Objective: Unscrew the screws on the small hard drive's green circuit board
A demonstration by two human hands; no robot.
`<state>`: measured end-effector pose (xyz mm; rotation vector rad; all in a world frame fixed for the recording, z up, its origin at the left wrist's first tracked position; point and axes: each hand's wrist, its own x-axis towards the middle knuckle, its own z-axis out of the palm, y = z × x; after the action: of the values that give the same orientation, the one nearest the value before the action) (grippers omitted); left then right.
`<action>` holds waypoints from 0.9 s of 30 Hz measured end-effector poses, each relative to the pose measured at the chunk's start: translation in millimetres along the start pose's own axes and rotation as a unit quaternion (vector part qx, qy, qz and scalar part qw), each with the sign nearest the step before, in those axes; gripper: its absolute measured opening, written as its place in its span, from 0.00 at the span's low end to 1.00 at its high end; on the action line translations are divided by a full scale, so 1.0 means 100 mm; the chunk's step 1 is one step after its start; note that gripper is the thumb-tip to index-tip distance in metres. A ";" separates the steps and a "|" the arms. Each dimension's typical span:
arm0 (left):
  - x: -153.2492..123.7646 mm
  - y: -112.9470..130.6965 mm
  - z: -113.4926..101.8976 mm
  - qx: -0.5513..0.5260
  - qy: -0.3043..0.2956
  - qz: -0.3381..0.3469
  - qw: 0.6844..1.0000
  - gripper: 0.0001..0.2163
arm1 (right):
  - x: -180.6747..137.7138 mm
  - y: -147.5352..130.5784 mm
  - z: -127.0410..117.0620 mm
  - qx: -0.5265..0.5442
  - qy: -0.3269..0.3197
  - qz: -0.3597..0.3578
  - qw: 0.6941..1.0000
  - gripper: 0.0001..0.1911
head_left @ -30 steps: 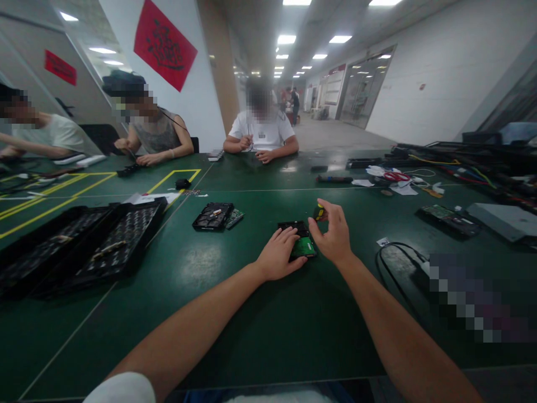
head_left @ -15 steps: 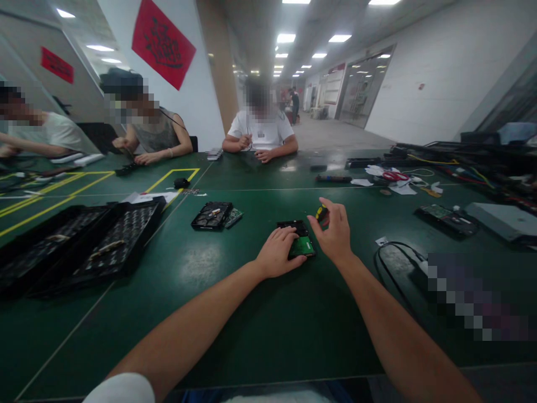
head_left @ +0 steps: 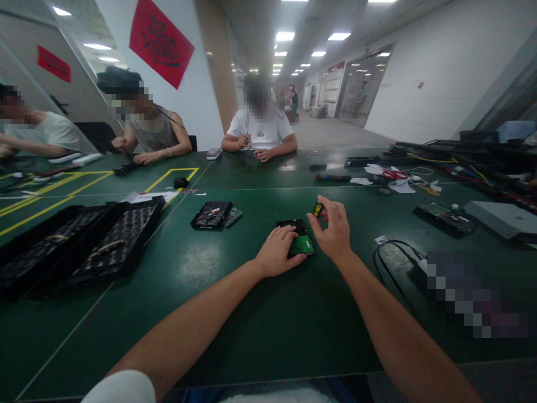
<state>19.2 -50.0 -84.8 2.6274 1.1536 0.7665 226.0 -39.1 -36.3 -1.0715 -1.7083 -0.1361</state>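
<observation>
Bright ceiling lights point(head_left: 285, 36) shone over a big green bench point(head_left: 251, 313). On it, right in front of you, lay a small black box point(head_left: 297, 225) with a green board point(head_left: 304, 244) at its near end. Your left hand point(head_left: 274, 252) rested on the box, its grip spread. Just beside it, your right hand point(head_left: 334, 230) had its grip pinching a black-and-yellow handle point(head_left: 318, 209).

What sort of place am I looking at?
Probably an electronics workshop: a green worktable, a green circuit board partly covered by the left hand, and a heap of cables at the right.
</observation>
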 end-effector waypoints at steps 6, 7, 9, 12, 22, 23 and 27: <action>0.01 -0.02 0.00 -0.010 -0.004 0.002 1.000 0.29 | 0.00 0.01 0.01 0.010 0.008 0.010 1.000 0.28; 0.01 -0.02 0.00 -0.010 -0.004 0.003 1.000 0.29 | 0.00 0.01 0.01 0.006 0.012 0.012 1.000 0.28; 0.01 -0.02 0.00 -0.008 -0.003 0.004 1.000 0.30 | 0.01 0.02 0.01 0.003 0.014 0.005 1.000 0.28; 0.01 -0.03 0.01 -0.009 -0.004 0.002 1.000 0.30 | 0.01 0.02 0.02 0.014 0.012 -0.007 1.000 0.27; 0.00 0.02 -0.01 0.001 -0.001 0.003 1.000 0.29 | -0.01 -0.01 0.03 0.011 0.012 0.002 1.000 0.25; 0.00 0.02 -0.01 0.003 0.000 0.002 1.000 0.29 | -0.01 -0.01 0.04 0.013 0.009 0.003 1.000 0.25; 0.00 0.04 -0.01 0.008 0.002 0.002 1.000 0.29 | -0.02 -0.05 0.06 0.028 -0.006 0.001 1.000 0.29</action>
<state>20.6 -52.6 -82.4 2.6439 1.1594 0.7662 218.8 -40.0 -38.9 -1.0357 -1.7124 -0.0803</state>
